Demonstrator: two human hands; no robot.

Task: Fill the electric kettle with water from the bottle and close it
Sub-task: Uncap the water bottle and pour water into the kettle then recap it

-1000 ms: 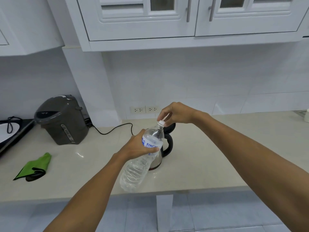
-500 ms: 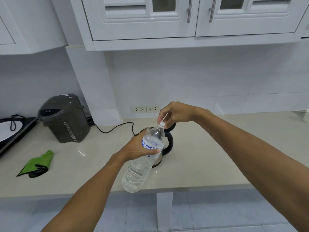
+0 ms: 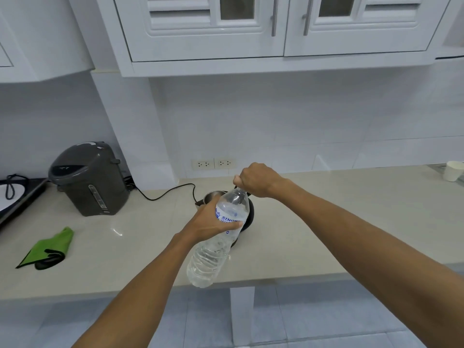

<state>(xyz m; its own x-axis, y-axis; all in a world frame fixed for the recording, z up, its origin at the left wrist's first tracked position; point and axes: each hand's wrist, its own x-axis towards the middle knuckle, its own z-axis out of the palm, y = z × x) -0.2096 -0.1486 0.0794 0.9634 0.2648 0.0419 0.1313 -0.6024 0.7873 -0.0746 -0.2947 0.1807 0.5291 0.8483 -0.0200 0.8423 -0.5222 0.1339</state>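
Note:
My left hand (image 3: 210, 223) grips a clear plastic water bottle (image 3: 213, 249) around its blue-printed label, holding it tilted with the neck up and away from me. My right hand (image 3: 256, 179) is closed over the top of the bottle, hiding the cap. Behind the bottle stands a steel electric kettle (image 3: 213, 197) with a black handle on the beige counter (image 3: 313, 222); its mouth shows open, and most of its body is hidden by the bottle and my left hand.
A dark grey water dispenser pot (image 3: 88, 179) stands at the left, its black cord (image 3: 163, 194) running towards the kettle. A green cloth (image 3: 50, 248) lies front left. A white cup (image 3: 453, 170) sits far right. Wall sockets (image 3: 213, 163) and white cabinets (image 3: 276, 28) are above.
My right hand has closed down fully over the bottle's top, so the white cap no longer shows. The bottle stays in my left hand at about the same place.

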